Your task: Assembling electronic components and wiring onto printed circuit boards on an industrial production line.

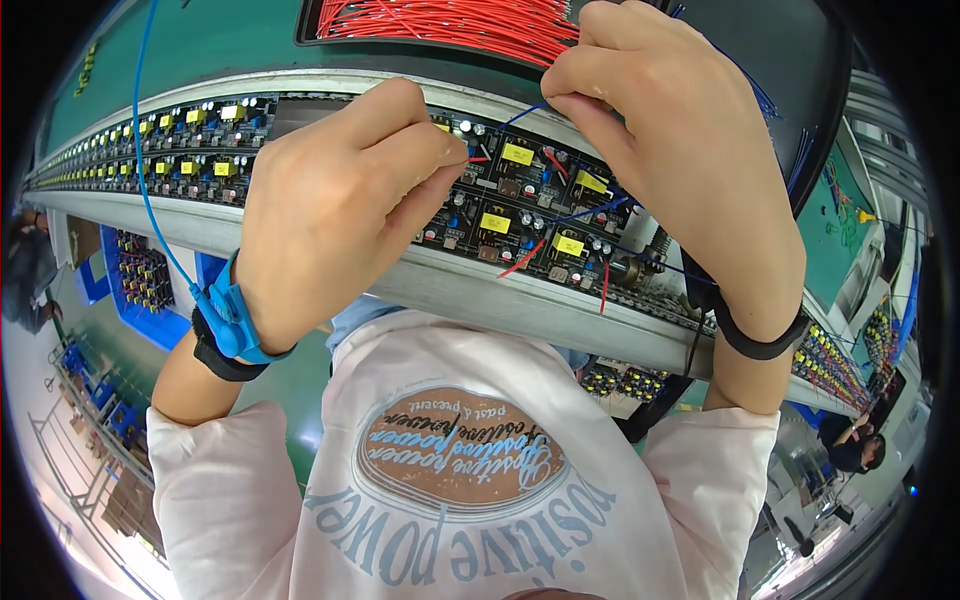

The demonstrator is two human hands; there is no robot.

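My left hand (pixel 345 190) hangs over the row of black circuit boards (pixel 470 222), thumb and forefinger pinched on a short red wire (pixel 478 160). Just the wire's end sticks out past the fingertips. Farther right, my right hand (pixel 670 120) pinches a blue wire (pixel 522 114), which slants down leftward to a board between the two hands. The boards carry yellow block parts (pixel 517 154) and small capacitors. Several red wires (pixel 522 259) and blue wires stand up from the boards nearest my hands. My hands cover part of the row.
A black tray of red wires (pixel 440 22) stands beyond the rail; a dark tray with blue wires (pixel 803 160) lies at right. A metal rail (pixel 480 285) edges the boards. A blue cord (pixel 140 150) runs from my left wrist strap. People are in the background at both sides.
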